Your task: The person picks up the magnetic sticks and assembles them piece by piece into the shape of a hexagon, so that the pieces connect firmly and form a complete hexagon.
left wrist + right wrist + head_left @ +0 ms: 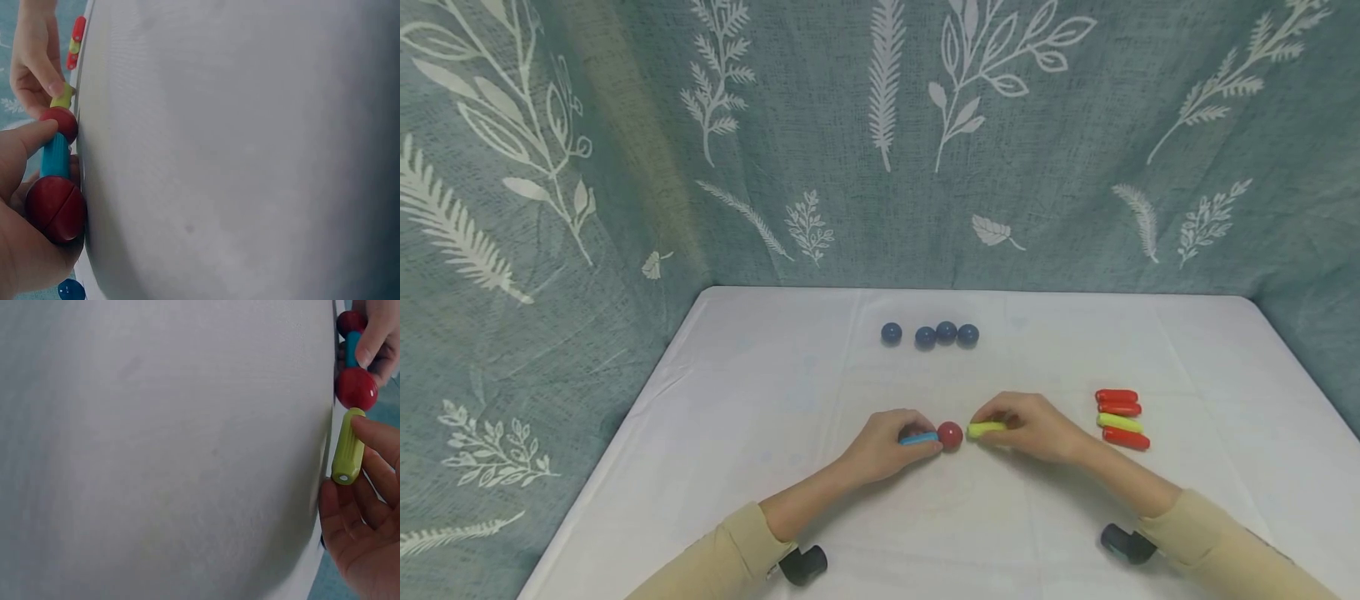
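My left hand [883, 447] pinches a ribbed blue rod [919, 438] between thumb and fingers. A glossy red ball [950, 436] sits at the rod's right end, and the left wrist view shows a second red ball [56, 209] at the other end, within the palm. From the right, my right hand [1037, 427] holds a yellow-green rod [985, 429] by thumb and fingers, its tip close to the first red ball. A small silvery dot marks the yellow-green rod's near end [344, 477] in the right wrist view.
Several dark blue balls [946, 333] lie in a row toward the back of the white-covered table [760, 358]. To the right, red rods [1123, 438] and another yellow-green rod [1119, 422] lie stacked side by side. A patterned teal curtain [820, 125] hangs behind.
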`<state>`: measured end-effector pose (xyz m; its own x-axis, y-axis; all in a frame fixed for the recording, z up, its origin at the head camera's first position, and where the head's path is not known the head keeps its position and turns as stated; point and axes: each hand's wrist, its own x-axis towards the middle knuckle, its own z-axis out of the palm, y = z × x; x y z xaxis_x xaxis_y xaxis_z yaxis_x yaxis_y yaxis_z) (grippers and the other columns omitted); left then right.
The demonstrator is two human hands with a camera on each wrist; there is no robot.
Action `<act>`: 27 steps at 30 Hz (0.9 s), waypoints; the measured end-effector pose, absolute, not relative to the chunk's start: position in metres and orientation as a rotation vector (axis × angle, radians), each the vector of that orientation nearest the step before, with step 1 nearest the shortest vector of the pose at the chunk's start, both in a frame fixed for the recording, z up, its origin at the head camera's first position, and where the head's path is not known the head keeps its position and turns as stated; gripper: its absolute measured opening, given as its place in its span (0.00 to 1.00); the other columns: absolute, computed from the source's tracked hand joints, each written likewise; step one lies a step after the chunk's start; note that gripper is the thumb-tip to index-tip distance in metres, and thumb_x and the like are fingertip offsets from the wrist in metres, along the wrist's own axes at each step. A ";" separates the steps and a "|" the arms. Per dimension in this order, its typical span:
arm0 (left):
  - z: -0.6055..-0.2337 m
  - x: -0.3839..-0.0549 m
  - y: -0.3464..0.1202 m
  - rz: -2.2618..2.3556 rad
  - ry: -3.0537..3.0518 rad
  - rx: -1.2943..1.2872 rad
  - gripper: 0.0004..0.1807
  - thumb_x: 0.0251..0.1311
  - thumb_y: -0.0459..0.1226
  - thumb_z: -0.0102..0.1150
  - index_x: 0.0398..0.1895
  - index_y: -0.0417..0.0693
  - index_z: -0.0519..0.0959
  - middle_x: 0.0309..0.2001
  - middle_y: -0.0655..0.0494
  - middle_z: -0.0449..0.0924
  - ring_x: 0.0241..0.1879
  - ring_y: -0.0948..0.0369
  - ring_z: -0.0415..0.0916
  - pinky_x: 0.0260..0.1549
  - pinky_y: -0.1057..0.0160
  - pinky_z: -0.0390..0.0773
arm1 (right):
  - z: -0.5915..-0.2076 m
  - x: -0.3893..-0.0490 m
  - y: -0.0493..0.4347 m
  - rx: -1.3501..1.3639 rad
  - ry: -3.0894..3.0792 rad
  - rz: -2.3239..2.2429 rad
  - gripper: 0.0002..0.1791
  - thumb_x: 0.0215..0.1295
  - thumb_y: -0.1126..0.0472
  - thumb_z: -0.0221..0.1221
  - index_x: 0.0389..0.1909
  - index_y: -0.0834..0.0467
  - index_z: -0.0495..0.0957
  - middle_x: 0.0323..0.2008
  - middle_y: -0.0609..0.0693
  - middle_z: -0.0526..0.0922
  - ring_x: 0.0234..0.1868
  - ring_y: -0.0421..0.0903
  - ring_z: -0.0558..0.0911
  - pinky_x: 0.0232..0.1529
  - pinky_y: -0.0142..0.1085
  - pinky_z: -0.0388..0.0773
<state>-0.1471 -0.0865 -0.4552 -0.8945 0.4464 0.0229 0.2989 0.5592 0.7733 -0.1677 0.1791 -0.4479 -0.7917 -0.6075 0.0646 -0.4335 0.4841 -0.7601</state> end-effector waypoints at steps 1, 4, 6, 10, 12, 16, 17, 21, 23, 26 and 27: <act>-0.455 -0.147 -0.086 1.247 2.614 0.632 0.12 0.59 0.45 0.66 0.40 0.48 0.84 0.32 0.64 0.80 0.34 0.65 0.73 0.37 0.65 0.74 | -0.448 -0.168 0.178 -0.900 2.516 -1.194 0.13 0.62 0.58 0.66 0.47 0.53 0.82 0.44 0.44 0.84 0.46 0.44 0.80 0.48 0.38 0.78; -0.456 -0.147 -0.086 1.250 2.611 0.625 0.11 0.59 0.45 0.66 0.40 0.49 0.84 0.32 0.65 0.80 0.34 0.65 0.73 0.37 0.66 0.75 | -0.448 -0.167 0.176 -0.907 2.520 -1.177 0.13 0.61 0.58 0.66 0.47 0.53 0.82 0.43 0.43 0.84 0.45 0.42 0.80 0.47 0.36 0.78; -0.456 -0.147 -0.087 1.253 2.609 0.628 0.11 0.59 0.45 0.66 0.40 0.49 0.84 0.32 0.65 0.80 0.33 0.66 0.73 0.37 0.66 0.75 | -0.449 -0.168 0.175 -0.908 2.526 -1.165 0.13 0.61 0.58 0.66 0.47 0.52 0.82 0.43 0.42 0.84 0.44 0.41 0.80 0.47 0.36 0.78; -0.456 -0.147 -0.087 1.259 2.612 0.638 0.11 0.59 0.45 0.66 0.40 0.48 0.84 0.32 0.64 0.80 0.33 0.65 0.73 0.36 0.66 0.75 | -0.449 -0.168 0.173 -0.921 2.520 -1.167 0.13 0.62 0.58 0.66 0.47 0.52 0.82 0.43 0.42 0.84 0.44 0.41 0.79 0.46 0.35 0.78; -0.456 -0.147 -0.087 1.260 2.614 0.647 0.11 0.59 0.44 0.66 0.40 0.48 0.84 0.32 0.64 0.80 0.33 0.65 0.73 0.36 0.66 0.75 | -0.449 -0.169 0.173 -0.921 2.517 -1.170 0.13 0.62 0.58 0.66 0.47 0.53 0.82 0.43 0.42 0.84 0.44 0.41 0.79 0.46 0.35 0.78; -0.454 -0.148 -0.085 1.236 2.657 0.689 0.13 0.58 0.44 0.67 0.41 0.47 0.83 0.33 0.62 0.81 0.34 0.64 0.74 0.36 0.66 0.75 | -0.450 -0.169 0.172 -0.910 2.524 -1.167 0.13 0.62 0.58 0.66 0.47 0.52 0.83 0.43 0.42 0.84 0.44 0.41 0.79 0.47 0.36 0.77; -0.453 -0.148 -0.084 1.219 2.679 0.702 0.14 0.58 0.45 0.68 0.42 0.47 0.83 0.34 0.61 0.81 0.34 0.64 0.74 0.37 0.66 0.75 | -0.451 -0.169 0.172 -0.908 2.527 -1.166 0.13 0.62 0.57 0.66 0.47 0.52 0.83 0.43 0.42 0.84 0.45 0.41 0.79 0.47 0.36 0.78; -0.448 -0.151 -0.078 1.114 2.767 0.776 0.18 0.56 0.47 0.69 0.46 0.48 0.82 0.38 0.59 0.81 0.39 0.63 0.75 0.41 0.64 0.76 | -0.451 -0.169 0.171 -0.899 2.526 -1.185 0.13 0.61 0.57 0.66 0.47 0.52 0.82 0.44 0.43 0.84 0.47 0.43 0.81 0.49 0.37 0.78; -0.446 -0.152 -0.075 1.060 2.788 0.811 0.19 0.56 0.48 0.68 0.47 0.49 0.82 0.40 0.59 0.82 0.40 0.63 0.76 0.44 0.64 0.76 | -0.452 -0.169 0.170 -0.897 2.515 -1.210 0.13 0.61 0.58 0.67 0.46 0.53 0.82 0.44 0.44 0.84 0.48 0.44 0.81 0.49 0.37 0.79; -0.445 -0.155 -0.070 1.007 2.799 0.867 0.17 0.57 0.46 0.68 0.46 0.48 0.82 0.40 0.59 0.82 0.40 0.64 0.76 0.44 0.65 0.76 | -0.452 -0.170 0.167 -0.892 2.493 -1.250 0.13 0.60 0.61 0.67 0.46 0.54 0.82 0.44 0.46 0.84 0.48 0.46 0.82 0.48 0.36 0.79; -0.446 -0.156 -0.068 1.001 2.799 0.880 0.16 0.57 0.45 0.68 0.45 0.48 0.83 0.39 0.59 0.82 0.39 0.64 0.76 0.43 0.65 0.76 | -0.452 -0.170 0.166 -0.891 2.486 -1.261 0.13 0.60 0.61 0.67 0.46 0.54 0.82 0.43 0.46 0.84 0.47 0.46 0.82 0.48 0.35 0.79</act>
